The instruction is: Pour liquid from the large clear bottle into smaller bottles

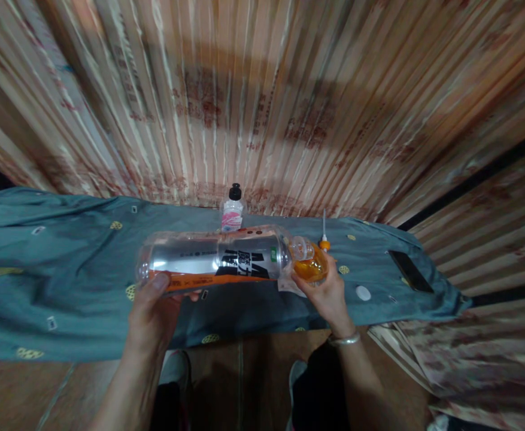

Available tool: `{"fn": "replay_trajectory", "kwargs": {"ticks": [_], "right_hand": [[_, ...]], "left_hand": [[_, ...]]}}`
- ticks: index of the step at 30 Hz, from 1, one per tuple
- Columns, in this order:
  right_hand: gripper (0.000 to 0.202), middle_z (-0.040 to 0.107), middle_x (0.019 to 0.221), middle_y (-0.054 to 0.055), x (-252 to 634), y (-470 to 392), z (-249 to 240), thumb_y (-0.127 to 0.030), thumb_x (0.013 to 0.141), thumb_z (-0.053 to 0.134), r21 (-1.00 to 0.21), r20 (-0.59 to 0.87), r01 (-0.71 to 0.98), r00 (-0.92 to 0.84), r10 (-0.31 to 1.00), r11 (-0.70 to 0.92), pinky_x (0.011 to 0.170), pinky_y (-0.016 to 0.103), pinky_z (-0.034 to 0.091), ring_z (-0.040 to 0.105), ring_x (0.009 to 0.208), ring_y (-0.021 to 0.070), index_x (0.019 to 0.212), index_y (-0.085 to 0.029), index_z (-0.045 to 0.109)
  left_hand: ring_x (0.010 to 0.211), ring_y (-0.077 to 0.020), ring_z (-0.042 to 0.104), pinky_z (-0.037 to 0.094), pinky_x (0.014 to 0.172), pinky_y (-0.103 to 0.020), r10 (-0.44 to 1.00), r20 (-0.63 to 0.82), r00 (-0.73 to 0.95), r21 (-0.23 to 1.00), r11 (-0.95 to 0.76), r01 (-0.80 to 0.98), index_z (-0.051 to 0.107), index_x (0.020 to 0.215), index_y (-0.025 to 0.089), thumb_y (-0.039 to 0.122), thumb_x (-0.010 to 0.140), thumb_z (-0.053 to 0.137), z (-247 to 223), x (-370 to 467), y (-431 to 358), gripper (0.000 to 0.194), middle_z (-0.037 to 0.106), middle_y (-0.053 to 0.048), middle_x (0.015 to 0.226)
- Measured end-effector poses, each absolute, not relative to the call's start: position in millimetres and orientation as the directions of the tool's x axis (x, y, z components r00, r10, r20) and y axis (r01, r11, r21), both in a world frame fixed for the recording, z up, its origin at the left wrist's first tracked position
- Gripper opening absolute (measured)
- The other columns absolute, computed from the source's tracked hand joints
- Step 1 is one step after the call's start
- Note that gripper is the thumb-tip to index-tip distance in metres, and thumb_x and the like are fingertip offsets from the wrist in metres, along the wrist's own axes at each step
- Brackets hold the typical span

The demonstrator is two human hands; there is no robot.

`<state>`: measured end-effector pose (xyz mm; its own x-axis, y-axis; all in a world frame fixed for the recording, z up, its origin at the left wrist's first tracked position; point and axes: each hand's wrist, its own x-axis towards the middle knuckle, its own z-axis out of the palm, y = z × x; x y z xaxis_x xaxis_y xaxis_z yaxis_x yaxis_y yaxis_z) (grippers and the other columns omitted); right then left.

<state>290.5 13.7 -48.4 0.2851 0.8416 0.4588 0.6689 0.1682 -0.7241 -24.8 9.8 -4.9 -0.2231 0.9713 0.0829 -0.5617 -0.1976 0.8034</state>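
My left hand (154, 302) is wrapped round the base end of a large clear plastic bottle (190, 260) with a silver and orange label. The bottle lies on its side in the air, its neck pointing right. My right hand (327, 290) grips a small amber-coloured bottle (311, 268), and the large bottle's clear neck (302, 248) meets its top. Whether liquid is flowing between them I cannot tell. Just behind my right fingers, a spray or pump top with an orange collar (324, 245) and a thin pale tube rests on the cloth.
A squeeze bottle with a black cap (233, 209) stands at the back of the cloth-covered surface (87, 281). A round white disc (363, 293) and a dark phone (409, 270) lie to the right. Patterned curtains (244, 120) hang close behind.
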Motion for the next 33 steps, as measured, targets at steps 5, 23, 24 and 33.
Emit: {"fn": "replay_trajectory", "kwargs": {"ticks": [5, 23, 24, 33], "right_hand": [[0.077, 0.074, 0.119, 0.012, 291, 14, -49, -0.054, 0.068, 0.083, -0.718, 0.461, 0.678, 0.293, 0.838, 0.158, 0.092, 0.046, 0.061, 0.073, 0.105, 0.0309, 0.132, -0.018, 0.056], [0.079, 0.075, 0.119, 0.013, 289, 13, -44, -0.059, 0.067, 0.082, -0.739, 0.425, 0.662, 0.312, 0.850, 0.127, 0.091, 0.046, 0.060, 0.074, 0.105, 0.0320, 0.131, -0.019, 0.057], [0.080, 0.074, 0.120, 0.013, 289, 13, -44, -0.059, 0.067, 0.082, -0.736, 0.429, 0.665, 0.310, 0.849, 0.129, 0.091, 0.046, 0.060, 0.073, 0.107, 0.0322, 0.131, -0.019, 0.057], [0.082, 0.073, 0.123, 0.014, 291, 14, -47, -0.061, 0.067, 0.082, -0.725, 0.437, 0.675, 0.300, 0.848, 0.135, 0.097, 0.049, 0.058, 0.071, 0.112, 0.0331, 0.133, -0.018, 0.057]], "left_hand": [[0.054, -0.0207, 0.071, 0.058, 0.044, -0.026, 0.968, 0.085, -0.234, 0.805, -0.206, -0.556, 0.066, 0.130, 0.024, 0.041, 0.061, 0.092, -3, -23, 10, 0.076, 0.077, 0.001, 0.072], [0.048, -0.0175, 0.067, 0.059, 0.045, -0.025, 0.970, 0.146, -0.194, 0.819, -0.229, -0.527, 0.072, 0.080, 0.018, 0.044, 0.063, 0.092, 11, -16, 9, 0.038, 0.073, -0.001, 0.065], [0.049, -0.0177, 0.067, 0.059, 0.045, -0.025, 0.970, 0.147, -0.193, 0.815, -0.229, -0.531, 0.072, 0.081, 0.018, 0.044, 0.062, 0.092, 11, -16, 9, 0.038, 0.073, -0.001, 0.066], [0.051, -0.0198, 0.069, 0.060, 0.048, -0.028, 0.977, 0.136, -0.166, 0.800, -0.207, -0.563, 0.072, 0.084, 0.017, 0.041, 0.064, 0.091, -3, -24, 12, 0.036, 0.074, -0.003, 0.070]]}}
